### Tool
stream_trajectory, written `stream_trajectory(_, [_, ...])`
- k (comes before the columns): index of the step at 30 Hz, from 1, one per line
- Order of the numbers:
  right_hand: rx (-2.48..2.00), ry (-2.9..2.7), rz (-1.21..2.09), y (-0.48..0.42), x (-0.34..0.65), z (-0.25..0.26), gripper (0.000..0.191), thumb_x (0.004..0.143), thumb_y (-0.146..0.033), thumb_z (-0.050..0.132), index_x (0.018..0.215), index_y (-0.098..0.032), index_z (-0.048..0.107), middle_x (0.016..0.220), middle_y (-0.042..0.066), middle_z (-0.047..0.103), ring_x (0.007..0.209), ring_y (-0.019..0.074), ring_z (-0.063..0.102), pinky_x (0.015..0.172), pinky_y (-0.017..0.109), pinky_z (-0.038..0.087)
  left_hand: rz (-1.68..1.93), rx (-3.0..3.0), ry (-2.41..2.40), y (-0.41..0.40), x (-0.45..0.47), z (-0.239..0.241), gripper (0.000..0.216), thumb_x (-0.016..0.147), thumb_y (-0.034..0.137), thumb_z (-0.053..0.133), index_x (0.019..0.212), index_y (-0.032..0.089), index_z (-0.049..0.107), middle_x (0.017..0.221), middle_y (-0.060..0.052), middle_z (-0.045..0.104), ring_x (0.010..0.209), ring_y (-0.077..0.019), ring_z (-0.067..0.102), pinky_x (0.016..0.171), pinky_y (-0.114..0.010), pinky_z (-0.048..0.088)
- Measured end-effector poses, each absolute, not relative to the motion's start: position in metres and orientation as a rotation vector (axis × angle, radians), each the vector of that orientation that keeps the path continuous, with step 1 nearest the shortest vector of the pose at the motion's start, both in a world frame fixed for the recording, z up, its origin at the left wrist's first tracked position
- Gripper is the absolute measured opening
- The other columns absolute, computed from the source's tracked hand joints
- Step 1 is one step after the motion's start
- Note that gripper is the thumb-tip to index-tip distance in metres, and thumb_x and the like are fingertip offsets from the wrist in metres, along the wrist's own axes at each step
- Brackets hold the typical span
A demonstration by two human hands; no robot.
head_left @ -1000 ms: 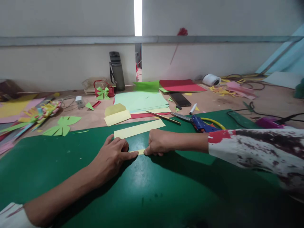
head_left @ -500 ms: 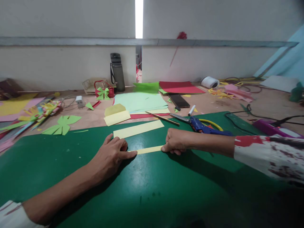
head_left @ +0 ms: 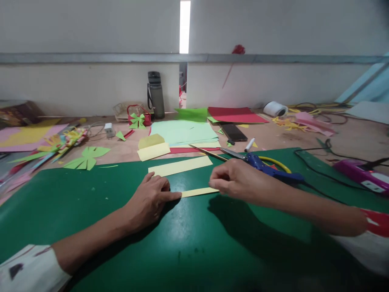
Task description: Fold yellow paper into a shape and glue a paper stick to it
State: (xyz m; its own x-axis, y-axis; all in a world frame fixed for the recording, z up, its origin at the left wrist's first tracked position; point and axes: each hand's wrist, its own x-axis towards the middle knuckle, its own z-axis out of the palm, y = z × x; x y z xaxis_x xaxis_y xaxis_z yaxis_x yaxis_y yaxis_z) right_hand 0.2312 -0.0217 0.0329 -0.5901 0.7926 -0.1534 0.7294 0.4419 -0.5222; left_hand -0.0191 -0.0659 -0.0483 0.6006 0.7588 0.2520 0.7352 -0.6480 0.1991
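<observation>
A narrow pale-yellow paper strip (head_left: 199,192) lies on the green cutting mat (head_left: 121,255). My left hand (head_left: 148,198) rests on its left end, thumb and finger pressing it down, the other fingers curled. Over the right end is my right hand (head_left: 231,178), fingers curled closed; its shadow falls apart from it, so it appears lifted off the mat. Nothing shows between its fingers, and it hides the strip's tip. Just behind them lies a wider pale-yellow paper strip (head_left: 180,166).
Behind my right hand lie scissors (head_left: 232,153), a blue glue gun (head_left: 273,172) and a pencil (head_left: 209,152). Stacked paper sheets (head_left: 188,132), a phone (head_left: 234,132) and a bottle (head_left: 157,97) stand farther back. Green paper leaves (head_left: 88,158) are at left, a purple power strip (head_left: 355,172) at right.
My right hand has come up off the strip and turned, its forearm now slanting from the lower right. My left hand keeps its place on the strip. The view has shifted slightly.
</observation>
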Motion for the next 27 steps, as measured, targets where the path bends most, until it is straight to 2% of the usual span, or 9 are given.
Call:
stream_trajectory(2, [-1.216,-2.585,0.8,-0.026,0.216,0.031,0.019,0.076,-0.019,0.05,0.058,-0.017,0.057,0.053,-0.004,0.05,0.05,0.0081,0.041,0.047,0.021,0.027,0.489,2.73,1.284,-0.066,-0.012,-0.047,0.034,0.087,0.012,0.043,0.106,0.031,0.064,0.078,-0.002,0.052,0.073,-0.0158,0.045,0.081,-0.04,0.03])
stream_trajectory(5, [-1.232,-2.602,0.868,-0.025,0.2,0.019,0.013,0.072,-0.013,0.052,0.061,-0.016,0.06,0.053,-0.004,0.054,0.051,0.0081,0.045,0.048,0.02,0.029,0.502,2.716,1.308,-0.067,-0.003,-0.046,0.034,0.085,0.011,0.044,0.107,0.028,0.062,0.081,-0.002,0.054,0.075,-0.0159,0.047,0.087,-0.044,0.029])
stream_trajectory(9, [-1.294,-2.622,0.962,-0.016,0.192,-0.001,0.009,0.07,-0.018,0.058,0.063,-0.016,0.061,0.049,-0.004,0.054,0.047,0.0083,0.047,0.045,0.02,0.028,0.553,2.668,1.354,-0.071,-0.003,-0.043,0.033,0.087,0.012,0.042,0.112,0.025,0.06,0.083,-0.003,0.059,0.078,-0.0172,0.051,0.091,-0.048,0.027])
stream_trajectory(14, [-1.341,-2.614,0.908,-0.013,0.191,-0.01,0.016,0.069,-0.025,0.064,0.057,-0.016,0.057,0.052,-0.003,0.053,0.049,0.009,0.044,0.045,0.023,0.023,0.596,2.355,1.567,-0.075,-0.022,-0.026,0.021,0.082,0.022,0.056,0.101,0.019,0.064,0.082,-0.004,0.06,0.079,-0.0188,0.054,0.075,-0.035,0.038])
stream_trajectory(20, [-1.377,-2.656,0.784,-0.018,0.192,-0.014,0.017,0.073,-0.024,0.062,0.059,-0.018,0.055,0.054,-0.002,0.054,0.05,0.0097,0.043,0.047,0.025,0.021,0.523,1.991,1.657,-0.082,-0.028,-0.013,0.002,0.074,0.017,0.065,0.075,0.018,0.065,0.075,0.001,0.055,0.072,-0.0135,0.053,0.066,-0.026,0.04])
stream_trajectory(27, [-1.418,-2.717,0.708,-0.02,0.193,-0.021,0.018,0.078,-0.03,0.06,0.064,-0.02,0.056,0.055,-0.002,0.054,0.05,0.0106,0.042,0.048,0.026,0.019,0.57,1.968,1.735,-0.082,-0.019,-0.029,0.02,0.08,0.03,0.059,0.064,0.019,0.064,0.074,0.0,0.05,0.072,-0.0152,0.049,0.063,-0.028,0.038])
